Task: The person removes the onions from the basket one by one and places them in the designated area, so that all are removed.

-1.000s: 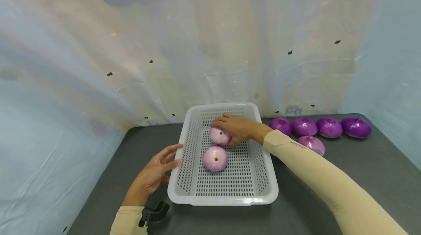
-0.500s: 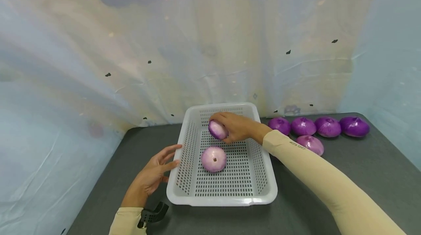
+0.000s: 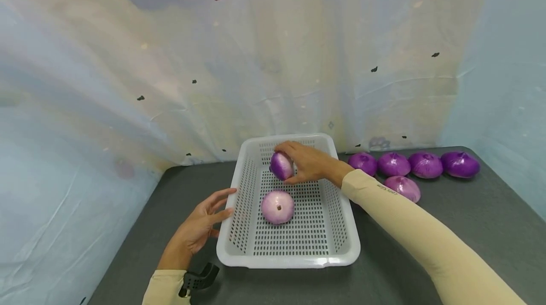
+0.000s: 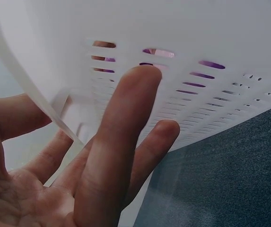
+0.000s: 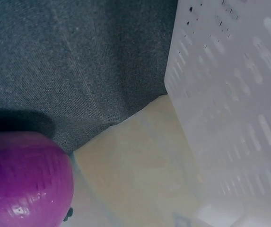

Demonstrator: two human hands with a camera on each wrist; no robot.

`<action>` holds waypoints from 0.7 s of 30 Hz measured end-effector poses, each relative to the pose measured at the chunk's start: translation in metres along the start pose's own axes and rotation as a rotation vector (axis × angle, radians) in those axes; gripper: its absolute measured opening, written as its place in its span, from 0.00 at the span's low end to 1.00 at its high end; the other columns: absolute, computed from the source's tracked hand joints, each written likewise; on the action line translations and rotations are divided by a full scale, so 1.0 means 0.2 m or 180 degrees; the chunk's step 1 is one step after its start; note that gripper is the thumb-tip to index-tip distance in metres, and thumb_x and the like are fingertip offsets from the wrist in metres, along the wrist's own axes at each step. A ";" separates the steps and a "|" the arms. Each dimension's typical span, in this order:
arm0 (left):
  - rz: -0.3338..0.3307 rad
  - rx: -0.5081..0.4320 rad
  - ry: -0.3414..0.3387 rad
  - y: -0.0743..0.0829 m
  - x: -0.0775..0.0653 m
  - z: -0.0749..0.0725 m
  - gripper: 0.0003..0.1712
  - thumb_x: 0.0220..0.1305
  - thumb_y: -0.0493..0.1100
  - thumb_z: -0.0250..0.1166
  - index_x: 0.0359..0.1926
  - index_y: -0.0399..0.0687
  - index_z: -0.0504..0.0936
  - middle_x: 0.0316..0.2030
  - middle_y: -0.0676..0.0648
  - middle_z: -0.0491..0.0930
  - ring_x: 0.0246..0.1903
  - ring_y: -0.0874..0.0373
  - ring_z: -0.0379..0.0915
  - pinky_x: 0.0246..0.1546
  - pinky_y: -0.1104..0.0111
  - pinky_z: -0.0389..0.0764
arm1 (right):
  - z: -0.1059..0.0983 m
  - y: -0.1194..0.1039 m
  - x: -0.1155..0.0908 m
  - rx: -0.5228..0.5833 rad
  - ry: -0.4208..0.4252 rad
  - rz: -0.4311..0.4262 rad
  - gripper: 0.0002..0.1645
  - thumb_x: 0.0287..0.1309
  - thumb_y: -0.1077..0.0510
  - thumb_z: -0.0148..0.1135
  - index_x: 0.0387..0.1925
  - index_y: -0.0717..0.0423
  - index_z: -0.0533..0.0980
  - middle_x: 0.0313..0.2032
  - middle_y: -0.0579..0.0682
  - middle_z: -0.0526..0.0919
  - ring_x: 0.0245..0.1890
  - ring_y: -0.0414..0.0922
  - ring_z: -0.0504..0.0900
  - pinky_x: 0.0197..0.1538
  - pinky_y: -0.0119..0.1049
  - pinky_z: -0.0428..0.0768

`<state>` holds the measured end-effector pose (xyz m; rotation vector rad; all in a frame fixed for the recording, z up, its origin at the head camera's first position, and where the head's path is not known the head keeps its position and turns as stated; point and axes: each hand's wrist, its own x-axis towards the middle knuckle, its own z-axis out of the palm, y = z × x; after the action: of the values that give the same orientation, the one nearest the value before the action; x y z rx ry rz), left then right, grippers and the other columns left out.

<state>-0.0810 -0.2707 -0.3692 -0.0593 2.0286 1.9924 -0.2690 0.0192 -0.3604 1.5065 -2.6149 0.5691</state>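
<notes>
In the head view, my right hand [image 3: 308,161] grips a red onion [image 3: 281,166] inside the white plastic basket [image 3: 291,261]. Its purple side faces left, its pale side toward my palm. Nearer to me, a second onion [image 3: 277,207] rests on the basket floor with its pale, holed end up. At the left rim, my left hand [image 3: 197,225] touches the basket with straight, relaxed fingers; the left wrist view shows its fingers [image 4: 126,109] along the outside of the slotted wall [image 4: 211,28]. The right wrist view does not show the held onion.
Right of the basket, several purple onions stand in a back row, among them one onion [image 3: 460,164] at the far right end. A paler onion [image 3: 403,188] sits before them. A patterned curtain [image 3: 273,58] hangs behind the dark grey table [image 3: 170,200].
The right hand has lifted its onion slightly and turned it, so the holed pale end no longer faces up and the purple side shows. The left hand has stayed at the rim.
</notes>
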 end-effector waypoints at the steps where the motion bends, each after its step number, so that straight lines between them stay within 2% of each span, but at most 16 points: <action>1: -0.0004 0.0002 0.0004 0.00 0.00 0.00 0.37 0.70 0.41 0.63 0.75 0.52 0.58 0.75 0.38 0.53 0.51 0.51 0.81 0.40 0.47 0.86 | 0.00 0.00 0.00 0.0006 -0.0018 -0.0008 0.56 0.46 0.40 0.77 0.72 0.49 0.60 0.67 0.51 0.68 0.64 0.49 0.73 0.65 0.47 0.77; 5: -0.0016 0.0000 0.0029 0.00 0.00 0.00 0.37 0.70 0.41 0.63 0.75 0.53 0.59 0.75 0.38 0.54 0.51 0.50 0.81 0.40 0.48 0.86 | 0.00 0.01 0.00 0.0067 -0.0071 -0.0038 0.57 0.48 0.42 0.76 0.75 0.44 0.56 0.70 0.50 0.62 0.63 0.49 0.75 0.63 0.46 0.78; 9: -0.0015 -0.0005 0.0024 -0.01 0.00 0.00 0.37 0.69 0.41 0.64 0.75 0.53 0.59 0.75 0.38 0.54 0.51 0.50 0.81 0.39 0.49 0.87 | 0.00 0.01 -0.01 0.0241 -0.0066 0.0008 0.57 0.46 0.51 0.76 0.75 0.44 0.56 0.71 0.51 0.58 0.58 0.49 0.78 0.59 0.44 0.81; 12: -0.0008 -0.0011 0.0028 0.00 0.00 0.00 0.37 0.69 0.41 0.64 0.75 0.53 0.59 0.75 0.38 0.54 0.50 0.51 0.81 0.39 0.50 0.87 | -0.01 0.01 -0.01 0.0320 -0.0021 0.0032 0.56 0.45 0.53 0.75 0.74 0.44 0.56 0.71 0.51 0.56 0.54 0.49 0.80 0.56 0.43 0.83; 16: 0.0015 -0.0002 0.0011 0.00 -0.01 0.00 0.37 0.70 0.41 0.63 0.75 0.52 0.59 0.75 0.38 0.53 0.50 0.51 0.81 0.39 0.51 0.87 | -0.03 0.01 -0.01 0.0258 0.0207 -0.0017 0.54 0.44 0.49 0.76 0.72 0.46 0.59 0.69 0.49 0.61 0.55 0.49 0.79 0.57 0.44 0.82; 21: 0.0021 -0.0020 -0.0014 -0.01 0.00 0.00 0.37 0.69 0.41 0.63 0.75 0.52 0.59 0.75 0.38 0.53 0.51 0.51 0.80 0.39 0.50 0.87 | -0.07 0.02 -0.03 0.0231 0.0612 -0.0086 0.54 0.46 0.41 0.76 0.72 0.49 0.62 0.68 0.50 0.68 0.65 0.50 0.73 0.65 0.49 0.76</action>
<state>-0.0803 -0.2711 -0.3704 -0.0495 2.0226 2.0012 -0.2709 0.0298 -0.3499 1.4253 -2.4506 0.7724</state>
